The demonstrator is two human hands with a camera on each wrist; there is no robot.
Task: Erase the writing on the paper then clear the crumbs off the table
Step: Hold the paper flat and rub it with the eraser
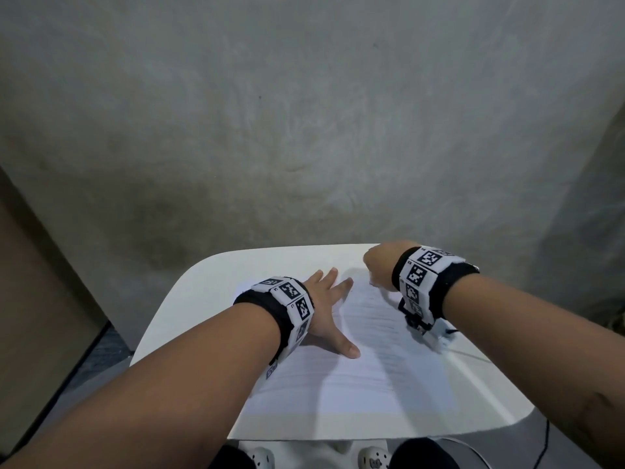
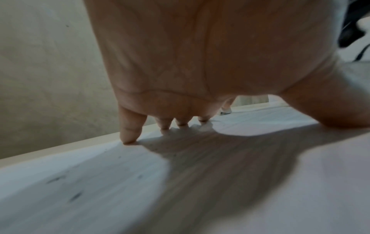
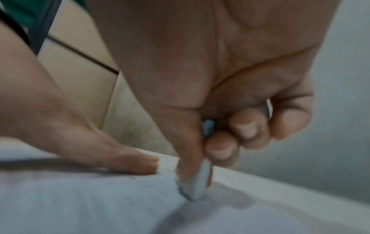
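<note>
From the head view, the paper lies flat on the white table, its long axis running away from the person and slightly to their left, faint ruled or written lines crossing it; the left hand lies spread on the sheet's left half, fingers straight and fanned, thumb stretched toward the person, pressing the sheet down; the right hand hovers at the sheet's far right corner with its back to the camera, so what it holds is hidden there.

The right wrist view shows what the head view cannot: the right hand pinches a pale grey eraser between thumb and forefinger, the other fingers curled in behind; the eraser's worn lower end touches the paper close to the sheet's edge, its long axis standing steeply, tilted a little; the left hand's fingers lie flat on the sheet just beside it.

The left wrist view looks under the left hand, fingertips planted on the paper; a few dark specks sit on the sheet, too blurred to tell crumbs from pencil marks.

All three views are soft with blur; the writing itself cannot be read, and the eraser's upper end is buried in the grip.
</note>
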